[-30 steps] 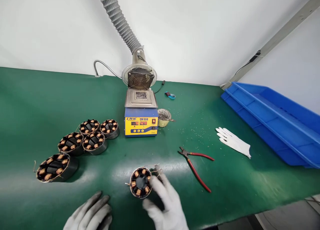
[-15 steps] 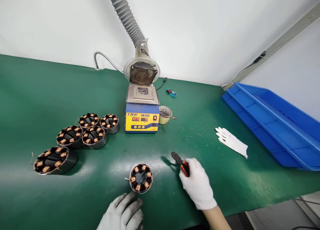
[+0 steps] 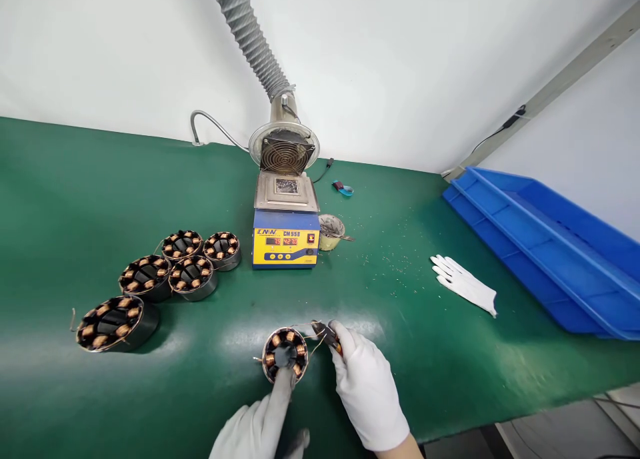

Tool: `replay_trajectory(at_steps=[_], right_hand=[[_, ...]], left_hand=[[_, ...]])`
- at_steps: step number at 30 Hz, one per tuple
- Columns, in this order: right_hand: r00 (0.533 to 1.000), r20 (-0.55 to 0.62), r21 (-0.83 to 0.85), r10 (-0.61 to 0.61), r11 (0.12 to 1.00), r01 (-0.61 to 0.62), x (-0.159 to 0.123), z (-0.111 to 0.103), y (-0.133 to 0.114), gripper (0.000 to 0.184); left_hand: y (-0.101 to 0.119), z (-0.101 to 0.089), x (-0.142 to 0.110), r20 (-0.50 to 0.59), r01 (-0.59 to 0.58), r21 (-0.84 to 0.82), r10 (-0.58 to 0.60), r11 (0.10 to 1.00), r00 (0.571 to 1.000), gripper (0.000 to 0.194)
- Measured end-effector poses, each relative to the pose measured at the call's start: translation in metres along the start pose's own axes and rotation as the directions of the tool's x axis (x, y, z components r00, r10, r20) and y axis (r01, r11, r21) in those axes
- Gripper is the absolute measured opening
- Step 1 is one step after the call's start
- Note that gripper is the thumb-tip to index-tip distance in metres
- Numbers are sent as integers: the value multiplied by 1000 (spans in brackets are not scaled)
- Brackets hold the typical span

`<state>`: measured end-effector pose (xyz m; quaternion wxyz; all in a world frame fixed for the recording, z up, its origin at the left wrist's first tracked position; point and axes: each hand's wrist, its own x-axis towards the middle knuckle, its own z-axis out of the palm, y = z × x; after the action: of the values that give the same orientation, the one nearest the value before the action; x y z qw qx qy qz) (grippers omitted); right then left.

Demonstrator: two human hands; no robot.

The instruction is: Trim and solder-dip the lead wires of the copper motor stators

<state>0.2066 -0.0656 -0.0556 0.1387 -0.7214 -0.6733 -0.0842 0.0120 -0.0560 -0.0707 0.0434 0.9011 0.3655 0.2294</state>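
Note:
A ring-shaped motor stator with copper coils stands on the green table in front of me, its loose wires sticking out to the left and right. My left hand, in a grey-stained white glove, reaches its index finger onto the stator's dark centre, with the thumb apart. In my white-gloved right hand are cutting pliers with red and black handles. The pliers' jaws point left, at the loose wires on the stator's right side. Whether the jaws are closed on a wire I cannot tell.
Several more stators stand together on the left. A yellow-and-blue solder pot sits at the back under a fume hood, with a small cup beside it. To the right lie a white glove and blue trays.
My right hand has moved left, bringing the pliers to the stator's wires. My left index finger has gone from the stator's near edge onto its centre.

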Motion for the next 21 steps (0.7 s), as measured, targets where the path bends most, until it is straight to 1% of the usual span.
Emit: replay_trajectory(at_steps=[2,4,11,15,18,20,21], right_hand=[[1000,-2,10,-7,1000,7,-1,-1,-2,29],[1000,-2,28,-4,1000,4,-1,-2,-4,29],[1000,12,35,1,999,-2,0,-4,-4,26],[997,79,43,21,999,-25,1,-5,-8,25],[985,142,-15,102,995,-101,8,-5,-1,26],[964,140,-55,227,974,-221,17,-7,13,25],[945,128,-67,300,954,-293,22,-9,21,25]], left_hand=[[1,3,5,27,24,-35,-23,999,999,43],[2,6,10,26,41,-40,-40,998,999,41],[4,8,14,-78,23,24,-21,999,997,36],[4,9,16,-111,-2,46,7,999,994,33],[3,10,17,-150,-21,69,31,997,988,32],[3,12,15,-137,-21,65,30,998,990,33],[3,12,14,-119,-19,58,26,998,993,33]])
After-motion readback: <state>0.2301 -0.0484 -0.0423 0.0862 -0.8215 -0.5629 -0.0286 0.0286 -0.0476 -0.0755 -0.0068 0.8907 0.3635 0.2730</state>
